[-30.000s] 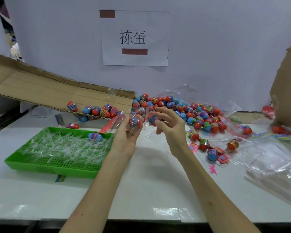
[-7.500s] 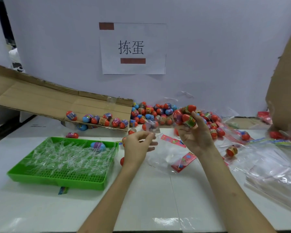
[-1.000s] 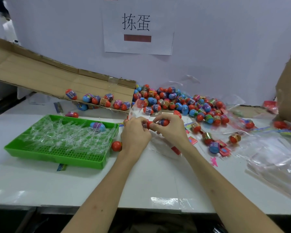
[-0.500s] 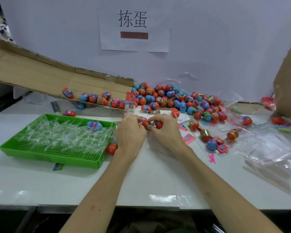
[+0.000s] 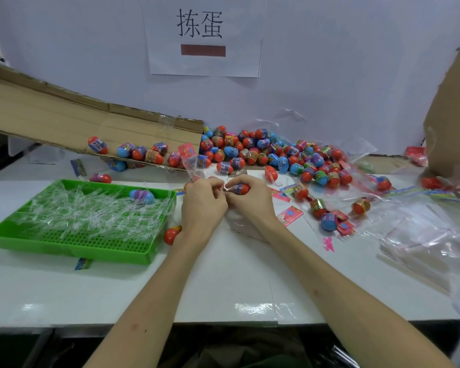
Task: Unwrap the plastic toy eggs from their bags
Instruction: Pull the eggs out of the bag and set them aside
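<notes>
The left hand [image 5: 203, 205] pinches a clear bag [image 5: 192, 162]; the right hand [image 5: 250, 201] grips the egg [image 5: 240, 188] inside. Many unwrapped eggs [image 5: 260, 150] heap at one o'clock; a few bagged ones [image 5: 329, 222] wait at three.

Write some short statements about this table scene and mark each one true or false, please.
1. The left hand and the right hand both grip one bagged egg. True.
2. The green tray holds only clear plastic scraps. False: a blue-and-purple egg also lies in it.
3. A red egg lies on the table by the tray's near right corner. True.
4. The pile of eggs sits at the table's front edge. False: it is at the back, by the wall.
5. Loose eggs rest on the cardboard flap. True.
</notes>
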{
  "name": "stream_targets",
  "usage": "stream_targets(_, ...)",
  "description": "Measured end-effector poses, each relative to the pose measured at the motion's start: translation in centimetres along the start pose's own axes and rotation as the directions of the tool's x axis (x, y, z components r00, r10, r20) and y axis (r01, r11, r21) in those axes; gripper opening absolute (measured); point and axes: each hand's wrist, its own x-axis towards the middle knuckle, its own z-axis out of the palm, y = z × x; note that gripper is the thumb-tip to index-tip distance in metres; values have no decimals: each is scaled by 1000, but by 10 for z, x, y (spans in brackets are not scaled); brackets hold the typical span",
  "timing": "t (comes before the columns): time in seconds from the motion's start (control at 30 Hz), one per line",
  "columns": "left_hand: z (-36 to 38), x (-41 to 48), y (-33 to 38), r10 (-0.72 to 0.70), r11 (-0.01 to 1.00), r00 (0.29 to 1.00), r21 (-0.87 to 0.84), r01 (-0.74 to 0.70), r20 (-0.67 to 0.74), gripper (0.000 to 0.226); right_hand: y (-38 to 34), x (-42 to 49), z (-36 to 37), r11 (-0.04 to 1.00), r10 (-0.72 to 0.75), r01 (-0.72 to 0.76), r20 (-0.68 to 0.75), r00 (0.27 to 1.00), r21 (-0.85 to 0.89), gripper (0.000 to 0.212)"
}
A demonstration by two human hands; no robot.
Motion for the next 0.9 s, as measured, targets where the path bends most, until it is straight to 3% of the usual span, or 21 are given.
stream_targets(0.13,-2,4,-6,-61,998,996,-35,59,-60,27,-6,-2,-8,892,104,-190,222,969,411,18)
stream_targets(0.33,-3,3,-6,-95,993,993,60,99,-69,25,-8,-4,-10,868,106,-257,348,932,424,12)
stream_targets(0.43,-3,3,-7,-86,990,992,101,95,-91,27,-9,-1,-12,869,155,-294,346,925,398,23)
stream_targets(0.57,-4,2,-5,-66,993,991,91,77,-118,26,-5,2,-14,950,183,-234,238,954,208,35)
stream_targets(0.7,-5,4,-4,-73,994,990,-88,62,-121,18,0,3,-19,952,183,-234,245,952,198,31)
stream_targets(0.9,-11,7,1,-140,902,988,-421,99,-69,23,-7,1,-24,979,-117,103,74,990,175,34)
